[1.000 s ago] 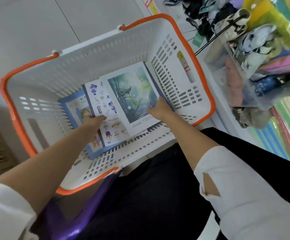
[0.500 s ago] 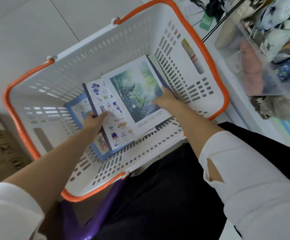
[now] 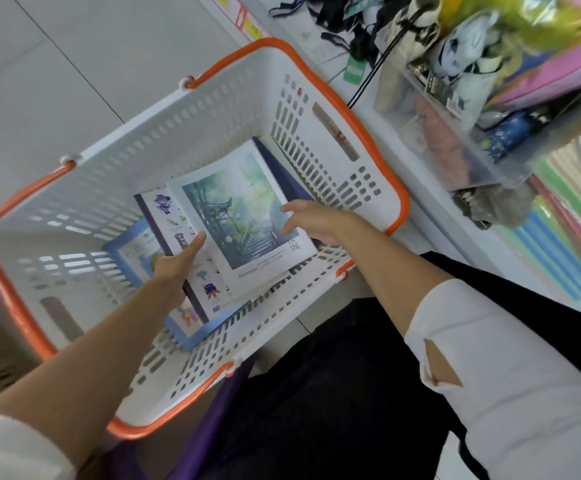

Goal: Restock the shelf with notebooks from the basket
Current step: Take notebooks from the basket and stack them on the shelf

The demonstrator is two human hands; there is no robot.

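Only the left hand (image 3: 177,262) grips notebooks (image 3: 244,220) beneath the right hand (image 3: 314,220).

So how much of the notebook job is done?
Nothing shows as done yet: the stack of notebooks lies in the basket. In hand: the left hand grips the stack's edge, thumb on top, and the right hand spreads open at the top notebook. Left to do: lift them out and put them on the shelf.

Orange-rimmed basket (image 3: 213,140) — overlapping notebooks (image 3: 237,216) inside
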